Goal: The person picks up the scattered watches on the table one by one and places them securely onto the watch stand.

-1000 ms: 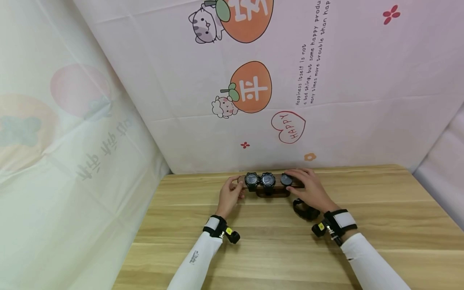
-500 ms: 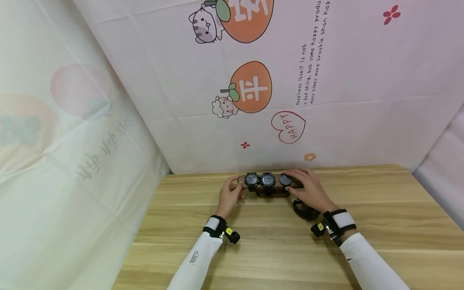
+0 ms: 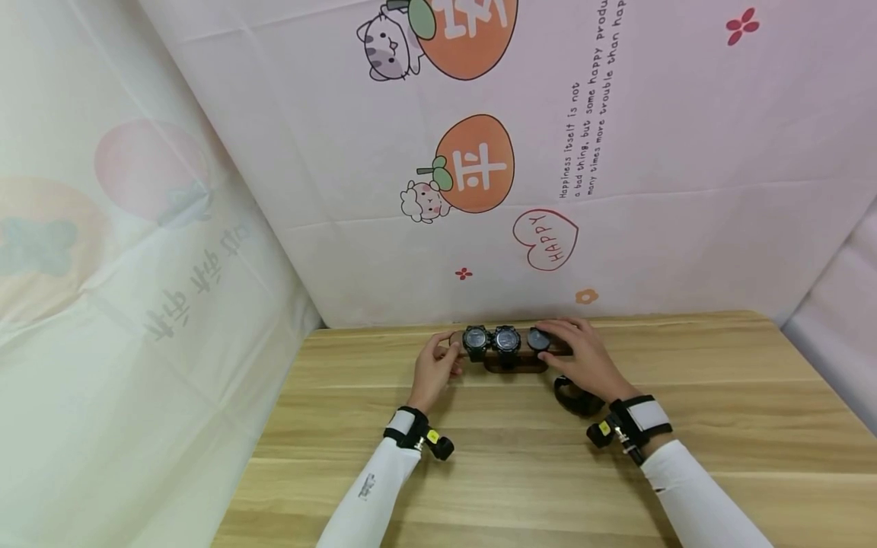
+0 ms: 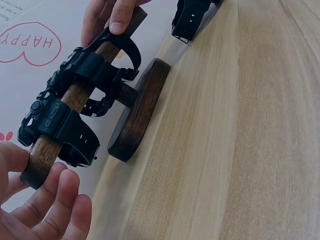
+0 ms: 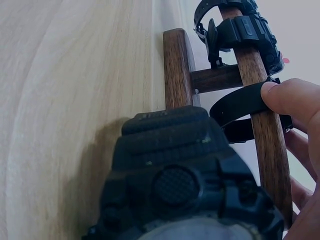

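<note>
- My left hand point(image 3: 433, 370) holds the left end of the stand's bar point(image 4: 75, 97); the thumb and curled fingers close round the bare wood, as the left wrist view shows.
- My right hand point(image 3: 582, 358) pinches the strap of the third watch point(image 3: 540, 340) against the bar at its right end; the thumb pad presses the band, the fingers wrap behind.
- The stand point(image 3: 515, 364) sits on the table point(image 3: 685, 426) near its far edge, close to the wall cloth point(image 3: 651, 228). It has a dark, smooth oval wooden base, a short post and a round bar across the top.
- Two watches point(image 3: 490, 340) are strapped round the bar left of the third. They are chunky black cases with ribbed bands.
- A fourth watch point(image 3: 578, 398) lies on the table just right of the stand's base, under my right wrist.
- Judgement: the bands look rubbery, soft and grippy. They should bend easily, and may drag on the wood rather than slide.
- Judgement: the watches are light and the cases stiff. Best taken by the band beside the case, keeping off the glass.
- Judgement: the stand looks top-heavy on its narrow base, so steadying the bar end seems wise.
</note>
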`<state>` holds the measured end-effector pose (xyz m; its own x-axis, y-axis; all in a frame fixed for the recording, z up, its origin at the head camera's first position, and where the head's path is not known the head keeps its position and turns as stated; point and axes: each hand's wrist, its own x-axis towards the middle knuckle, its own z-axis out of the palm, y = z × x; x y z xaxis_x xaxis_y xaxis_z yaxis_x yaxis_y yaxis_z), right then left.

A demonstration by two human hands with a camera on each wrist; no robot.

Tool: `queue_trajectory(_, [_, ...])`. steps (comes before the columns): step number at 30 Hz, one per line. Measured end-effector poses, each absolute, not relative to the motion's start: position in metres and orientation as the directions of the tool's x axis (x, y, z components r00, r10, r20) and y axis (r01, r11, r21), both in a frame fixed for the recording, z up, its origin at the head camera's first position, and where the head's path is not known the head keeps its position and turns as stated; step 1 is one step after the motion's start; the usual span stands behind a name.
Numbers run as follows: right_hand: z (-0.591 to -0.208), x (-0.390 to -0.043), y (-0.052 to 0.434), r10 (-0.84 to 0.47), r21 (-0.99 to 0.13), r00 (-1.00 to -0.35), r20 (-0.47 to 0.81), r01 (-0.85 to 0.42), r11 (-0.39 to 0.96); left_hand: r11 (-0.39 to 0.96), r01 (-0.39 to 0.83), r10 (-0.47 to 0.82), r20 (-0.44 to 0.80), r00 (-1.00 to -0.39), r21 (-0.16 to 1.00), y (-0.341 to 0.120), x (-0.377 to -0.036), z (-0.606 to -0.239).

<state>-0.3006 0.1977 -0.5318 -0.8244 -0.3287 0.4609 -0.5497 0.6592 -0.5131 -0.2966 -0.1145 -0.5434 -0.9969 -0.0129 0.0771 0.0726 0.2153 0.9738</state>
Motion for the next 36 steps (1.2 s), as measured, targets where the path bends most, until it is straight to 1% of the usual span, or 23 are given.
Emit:
queue_trajectory(11, [-0.5295, -0.2993, 0.1940, -0.327, -0.499, -0.821, 0.469, -0.551, 0.669, 0.218, 0.085, -0.007, 0.089, -0.996, 0.972, -0.1140, -0.2968, -0.5426])
queue_trajectory(30, [-0.5275, -0.2962, 0.1956, -0.326, -0.529, -0.847, 0.420, -0.520, 0.671, 0.225, 0.081, 0.005, 0.082, -0.997, 0.971, -0.1163, -0.2970, -0.5440])
queue_trajectory(36, [-0.5263, -0.2939, 0.2011, -0.314, -0.529, -0.838, 0.446, -0.530, 0.663, 0.233, 0.073, 0.003, 0.075, -0.997, 0.970, -0.1184, -0.2964, -0.5444])
